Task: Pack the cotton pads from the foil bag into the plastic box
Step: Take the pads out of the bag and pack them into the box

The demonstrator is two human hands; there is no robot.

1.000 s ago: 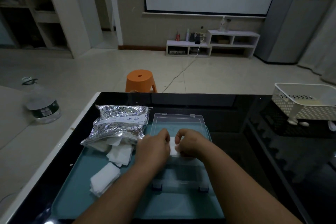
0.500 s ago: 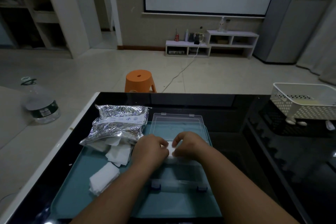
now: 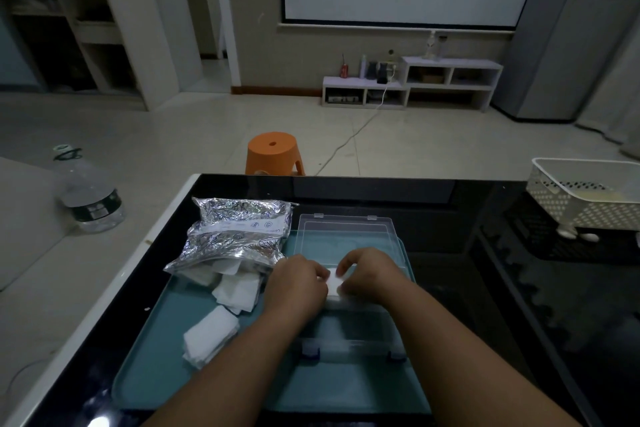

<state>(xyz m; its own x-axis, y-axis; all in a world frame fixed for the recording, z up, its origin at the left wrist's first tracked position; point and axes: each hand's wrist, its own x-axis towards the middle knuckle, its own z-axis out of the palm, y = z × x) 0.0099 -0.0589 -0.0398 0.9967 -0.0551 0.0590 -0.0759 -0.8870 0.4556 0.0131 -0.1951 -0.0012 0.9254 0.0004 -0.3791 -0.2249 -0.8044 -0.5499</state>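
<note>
A crinkled silver foil bag (image 3: 239, 232) lies at the tray's far left, its mouth facing me with white cotton pads (image 3: 237, 289) spilling out. A separate stack of pads (image 3: 210, 333) lies nearer me. The clear plastic box (image 3: 349, 326) stands open on the teal tray (image 3: 166, 357), its lid (image 3: 346, 236) folded back flat. My left hand (image 3: 298, 284) and my right hand (image 3: 363, 270) meet over the box's far end, fingers curled on a small white stack of cotton pads (image 3: 333, 282) between them. The hands hide most of that stack.
The tray lies on a glossy black table (image 3: 485, 305). A white perforated basket (image 3: 588, 198) stands at the table's far right. Left of the table, a water bottle (image 3: 88, 194) stands on a pale surface. An orange stool (image 3: 273, 152) is on the floor beyond.
Both hands have stayed together over the box, shifting slightly as the fingers work on the pads between them. Nothing else has moved.
</note>
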